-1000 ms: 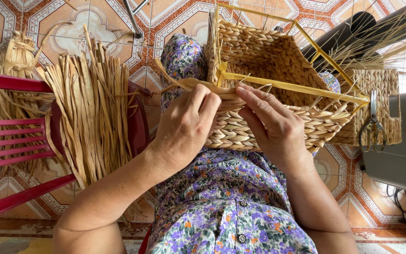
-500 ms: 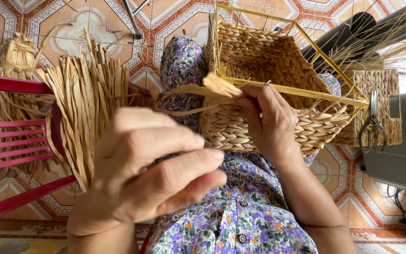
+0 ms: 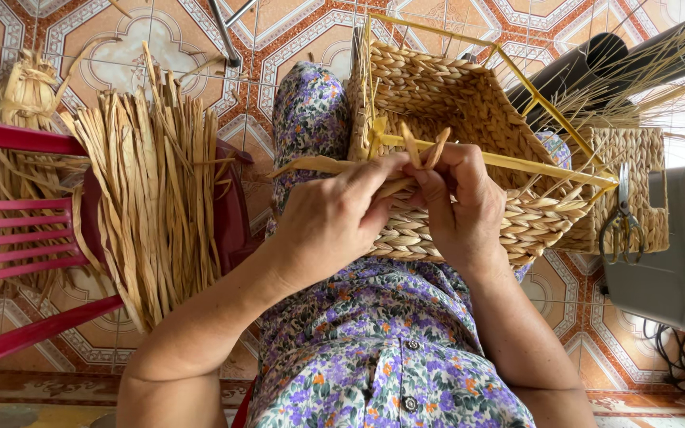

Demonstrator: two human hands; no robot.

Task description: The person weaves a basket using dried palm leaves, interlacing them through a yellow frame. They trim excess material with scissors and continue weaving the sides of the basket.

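Observation:
A half-woven straw basket [image 3: 453, 103] on a yellow wire frame [image 3: 517, 162] rests on my lap, over a purple flowered dress. My left hand [image 3: 334, 218] pinches a flat straw strand [image 3: 311, 165] at the basket's near rim. Right beside it, touching it, my right hand [image 3: 461, 202] grips the rim and the upright ends of straw strands [image 3: 426, 147] between thumb and fingers. Both hands meet at the near wall of the basket.
A thick bundle of dried straw strips [image 3: 152, 182] lies over a red plastic chair [image 3: 17, 230] at my left. Scissors [image 3: 621, 218] hang on a smaller woven basket [image 3: 636, 190] at the right, beside a grey box [image 3: 675, 254]. Patterned floor tiles lie below.
My left hand, which had swung up close to the camera half a second ago, has returned to the basket rim and taken the straw strand. The right hand shifted slightly left along the rim.

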